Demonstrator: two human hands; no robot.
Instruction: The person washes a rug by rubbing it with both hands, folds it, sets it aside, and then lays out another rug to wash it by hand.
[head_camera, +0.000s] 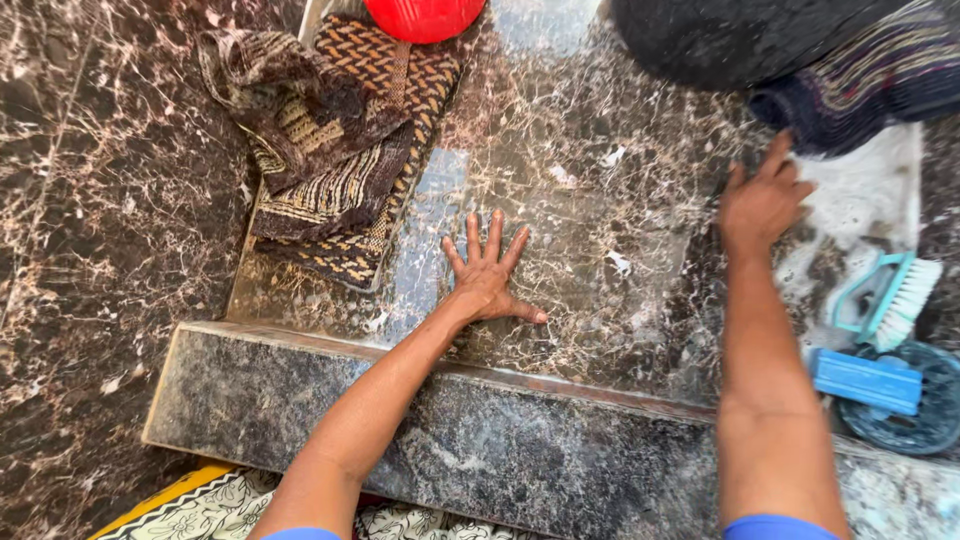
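Note:
My left hand (487, 270) lies flat on the wet dark marble floor (580, 200), fingers spread, holding nothing. My right hand (762, 200) reaches toward a dark wet cloth heap (860, 85) at the upper right, fingertips touching its edge beside soapy foam (860, 200); whether it grips the cloth is unclear. Both forearms cross a raised grey stone ledge (480, 430).
A brown patterned cloth (335, 150) lies crumpled at the upper left, a red round tub (424, 18) above it. A teal scrub brush (890, 297) and a blue soap bar (866, 381) on a dark round lid sit at the right. Marble wall at left.

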